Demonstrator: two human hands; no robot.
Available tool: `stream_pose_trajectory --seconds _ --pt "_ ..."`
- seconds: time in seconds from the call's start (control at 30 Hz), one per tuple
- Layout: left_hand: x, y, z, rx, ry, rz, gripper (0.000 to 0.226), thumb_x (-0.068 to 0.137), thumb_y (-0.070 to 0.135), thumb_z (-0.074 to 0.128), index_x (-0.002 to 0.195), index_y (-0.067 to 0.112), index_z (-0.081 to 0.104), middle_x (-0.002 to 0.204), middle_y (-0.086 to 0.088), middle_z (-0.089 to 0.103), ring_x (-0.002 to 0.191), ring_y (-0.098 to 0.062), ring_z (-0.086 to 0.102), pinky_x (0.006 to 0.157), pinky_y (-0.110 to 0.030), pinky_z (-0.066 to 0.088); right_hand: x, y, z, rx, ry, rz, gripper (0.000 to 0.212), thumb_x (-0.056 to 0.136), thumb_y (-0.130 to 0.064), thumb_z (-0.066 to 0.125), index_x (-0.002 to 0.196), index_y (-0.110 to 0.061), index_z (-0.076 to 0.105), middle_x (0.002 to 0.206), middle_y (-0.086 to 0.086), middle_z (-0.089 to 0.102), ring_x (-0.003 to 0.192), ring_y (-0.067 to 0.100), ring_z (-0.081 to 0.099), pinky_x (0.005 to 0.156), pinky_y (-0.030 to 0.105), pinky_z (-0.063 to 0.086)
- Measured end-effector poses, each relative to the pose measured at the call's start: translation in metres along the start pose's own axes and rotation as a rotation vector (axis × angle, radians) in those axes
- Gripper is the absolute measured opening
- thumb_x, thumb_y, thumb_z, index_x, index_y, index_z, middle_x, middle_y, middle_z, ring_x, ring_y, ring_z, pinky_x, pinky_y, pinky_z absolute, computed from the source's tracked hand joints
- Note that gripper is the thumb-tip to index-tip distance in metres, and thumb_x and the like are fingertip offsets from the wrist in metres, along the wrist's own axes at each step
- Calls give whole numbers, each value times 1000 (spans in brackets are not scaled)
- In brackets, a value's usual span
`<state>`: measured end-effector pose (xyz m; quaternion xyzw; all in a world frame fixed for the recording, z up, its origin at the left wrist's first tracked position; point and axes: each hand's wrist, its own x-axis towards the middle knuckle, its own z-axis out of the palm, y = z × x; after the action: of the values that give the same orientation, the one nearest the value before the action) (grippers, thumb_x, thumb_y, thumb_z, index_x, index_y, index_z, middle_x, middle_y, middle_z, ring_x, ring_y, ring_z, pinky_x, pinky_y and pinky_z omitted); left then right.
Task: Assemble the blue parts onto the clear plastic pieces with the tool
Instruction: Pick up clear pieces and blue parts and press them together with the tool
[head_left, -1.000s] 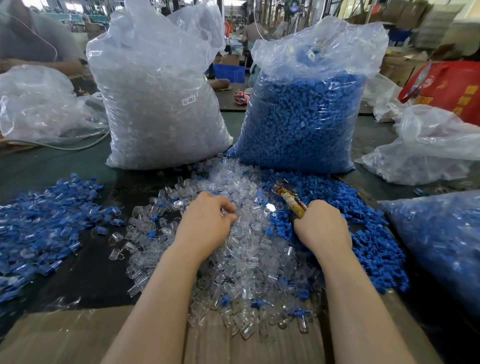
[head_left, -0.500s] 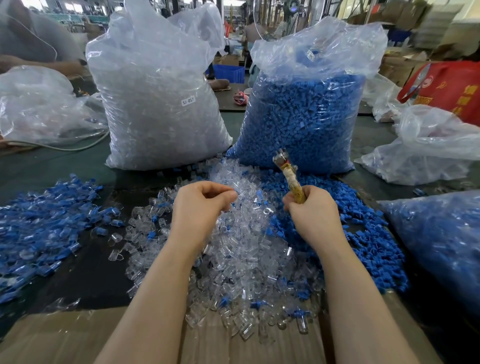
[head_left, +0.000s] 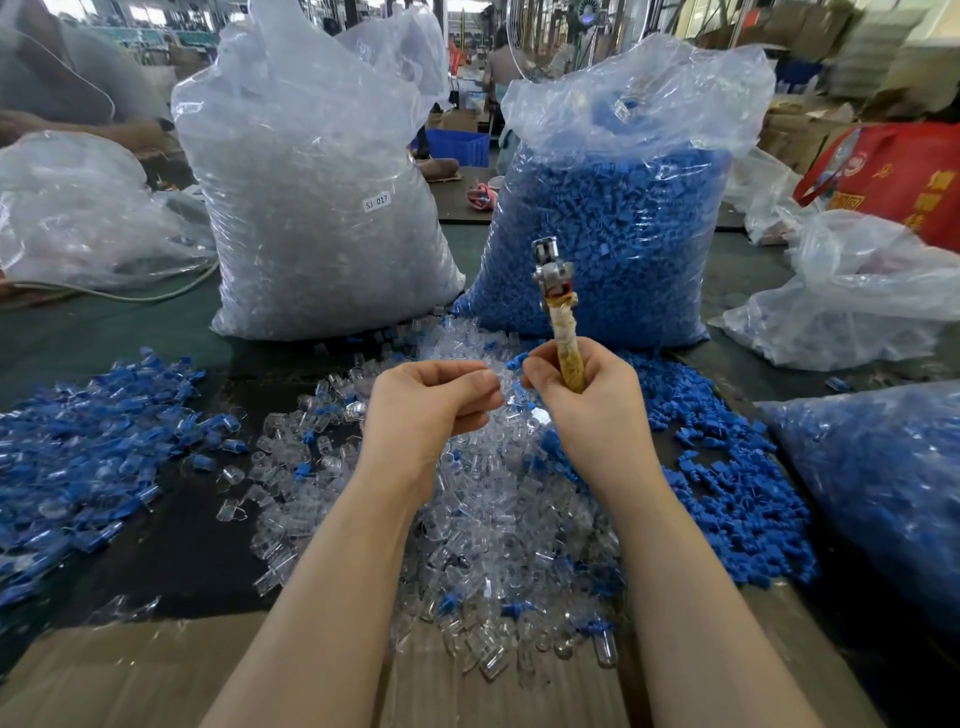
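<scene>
My right hand (head_left: 587, 395) grips the tool (head_left: 556, 291) by its tape-wrapped handle, metal head pointing up. Its thumb and forefinger also pinch a small blue part (head_left: 517, 360). My left hand (head_left: 431, 400) is curled just left of it, fingertips pinching a clear plastic piece (head_left: 500, 387) that is mostly hidden. Both hands hover above a heap of clear plastic pieces (head_left: 483, 530). Loose blue parts (head_left: 727, 488) lie in a pile to the right of that heap.
Two tall bags stand behind: clear pieces (head_left: 317, 208) on the left, blue parts (head_left: 613, 228) on the right. Assembled blue-and-clear pieces (head_left: 88, 447) spread at far left. Another bag of blue items (head_left: 883, 493) lies right. Cardboard (head_left: 130, 675) covers the near edge.
Both hands rose off the pile and came together. The tool swung from lying tilted near the heap to standing upright. A blue part now shows at my right fingertips.
</scene>
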<state>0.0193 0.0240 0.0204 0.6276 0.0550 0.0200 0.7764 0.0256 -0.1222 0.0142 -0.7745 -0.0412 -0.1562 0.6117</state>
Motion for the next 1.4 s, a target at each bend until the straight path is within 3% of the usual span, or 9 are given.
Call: stream_pose_trajectory --seconds 0.07,0.17,0.53,0.73,0.83,0.93,1.1,1.23,1.4 --pt "-1 1 3 -19 -13 -11 4 83 5 74 85 6 72 74 -8 76 68 -13 73 59 -20 58 -1 1 3 -33 4 -22 16 92 -20 67 78 -24 62 63 -10 60 60 6 52 60 24 45" --pt "-2 2 6 -43 -26 -28 3 83 7 74 85 7 72 76 -9 76 70 -14 74 58 -19 55 -3 4 5 -64 26 -69 14 92 -21 66 80 -21 60 59 -13 54 56 4 44 55 22 40" --pt "-6 2 14 16 40 107 3 83 1 73 85 4 72 73 -7 75 70 -13 73 58 -16 53 -5 0 9 -88 42 -78 8 92 -22 65 84 -23 63 70 -5 64 69 14 59 67 38 51" --pt "-3 -2 14 176 132 228 7 81 7 78 81 7 72 69 -2 73 62 -7 69 58 -14 50 -4 -5 6 -123 -68 -51 8 93 -19 62 87 -24 64 76 0 68 72 15 62 67 36 53" --pt "-2 -3 12 218 140 253 7 81 9 79 80 8 72 68 -1 72 61 -7 68 59 -16 52 -4 -7 2 -118 -134 -2 15 94 -17 60 86 -29 64 82 6 70 83 27 65 77 42 54" --pt "-1 -3 8 251 140 262 4 84 9 75 83 9 71 69 -1 72 66 -10 70 63 -20 56 -3 -7 -4 -127 -209 38 12 93 -19 62 89 -30 64 87 5 69 88 25 64 79 38 54" --pt "1 0 3 132 128 260 6 88 2 69 86 7 68 69 0 70 64 -8 68 66 -19 56 -1 -2 -20 -241 -372 114 5 90 -18 65 93 -22 62 94 19 64 75 25 57 75 45 51" --pt "2 4 -1 68 120 300 10 90 -2 64 86 7 65 70 -1 67 60 -3 65 61 -15 53 -1 0 -24 -294 -488 139 13 89 -17 65 100 -13 60 83 13 56 72 22 50 70 37 41" --pt "4 5 -7 75 90 331 11 91 -1 63 85 8 65 72 -2 67 62 -5 65 64 -17 54 -1 -2 -22 -326 -525 121 19 88 -16 66 104 -10 58 93 20 58 75 21 49 70 36 38"
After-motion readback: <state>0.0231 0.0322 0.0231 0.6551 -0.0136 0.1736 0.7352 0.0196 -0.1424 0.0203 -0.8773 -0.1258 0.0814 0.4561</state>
